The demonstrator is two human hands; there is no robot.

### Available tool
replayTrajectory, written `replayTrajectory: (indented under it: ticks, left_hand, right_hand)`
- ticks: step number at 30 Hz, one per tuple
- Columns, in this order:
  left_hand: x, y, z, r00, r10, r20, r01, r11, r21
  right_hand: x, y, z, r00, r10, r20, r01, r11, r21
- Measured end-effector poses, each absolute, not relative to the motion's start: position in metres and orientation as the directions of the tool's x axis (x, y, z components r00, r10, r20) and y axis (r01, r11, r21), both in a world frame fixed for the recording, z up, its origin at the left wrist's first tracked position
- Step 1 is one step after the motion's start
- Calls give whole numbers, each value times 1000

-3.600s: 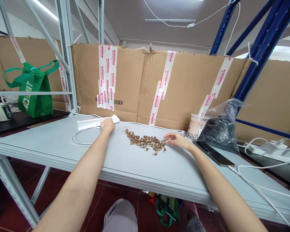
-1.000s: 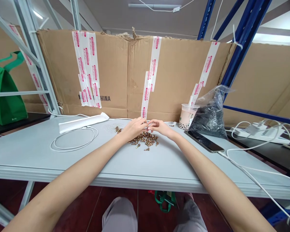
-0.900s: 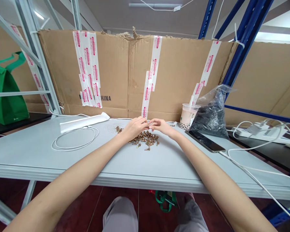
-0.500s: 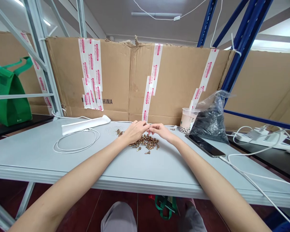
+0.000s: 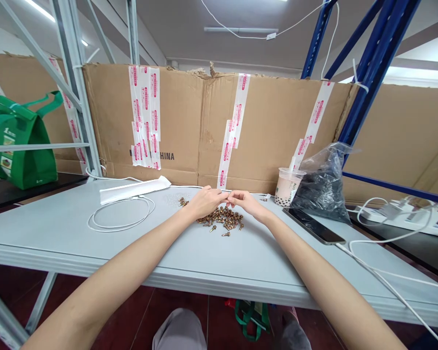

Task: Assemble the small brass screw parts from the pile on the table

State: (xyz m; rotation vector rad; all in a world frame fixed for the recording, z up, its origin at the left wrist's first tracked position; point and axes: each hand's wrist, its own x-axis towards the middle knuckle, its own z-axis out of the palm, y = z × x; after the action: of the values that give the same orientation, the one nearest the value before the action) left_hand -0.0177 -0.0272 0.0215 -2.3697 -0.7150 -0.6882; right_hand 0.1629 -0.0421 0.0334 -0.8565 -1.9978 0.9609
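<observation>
The left hand (image 5: 205,202) and the right hand (image 5: 246,202) are curled toward each other, neither spread open nor clenched; their fingertips (image 5: 230,196) meet just above the far edge of a loose heap of gold-coloured screws (image 5: 222,217), and the fingers hide whether a screw is pinched between them. The heap lies on a pale grey shelf panel (image 5: 138,257), with a thin scatter of screws (image 5: 183,201) beyond the left hand and a few strays (image 5: 225,234) at the near edge.

The likeliest trouble is close by: if either palm drops, it could drag through the heap and spread it; a screw held only by the fingertips could slip, bounce and roll. The panel looks smooth, with no visible lip at the front, so a stray could drop to the dark red floor (image 5: 186,297) — small and hard to find there.

Farther out, a wide swing of the right arm could catch the smartphone (image 5: 314,226) or the plastic cup of milk tea (image 5: 286,193), and a spill would run toward the screws; on the other side, the coiled white cable (image 5: 113,229) could snag the left wrist and sweep across the panel.
</observation>
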Motion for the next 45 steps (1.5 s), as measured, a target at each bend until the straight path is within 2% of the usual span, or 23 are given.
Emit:
replayTrajectory:
  ticks: [7, 17, 26, 33, 42, 45]
  left_hand:
    - [-19, -28, 25, 695, 328, 640, 648, -671, -360]
    - [-20, -27, 22, 775, 295, 559, 585, -671, -456]
    - [-17, -28, 21, 744, 356, 566, 619, -687, -382]
    - [-17, -27, 21, 772, 307, 556, 592, -667, -453]
    - [-14, -27, 19, 695, 365, 620, 634, -718, -287]
    - [-15, -28, 19, 663, 413, 625, 669, -701, -247]
  right_hand:
    - [165, -43, 35, -501, 801, 327, 241, 492, -837]
    - [168, -42, 35, -496, 824, 275, 287, 454, -843]
    - [169, -38, 33, -506, 806, 306, 273, 486, -830]
    - [168, -39, 33, -493, 814, 308, 261, 476, -840]
    - [161, -29, 20, -418, 842, 340, 141, 430, -892]
    - [161, -31, 23, -434, 834, 341, 177, 450, -875]
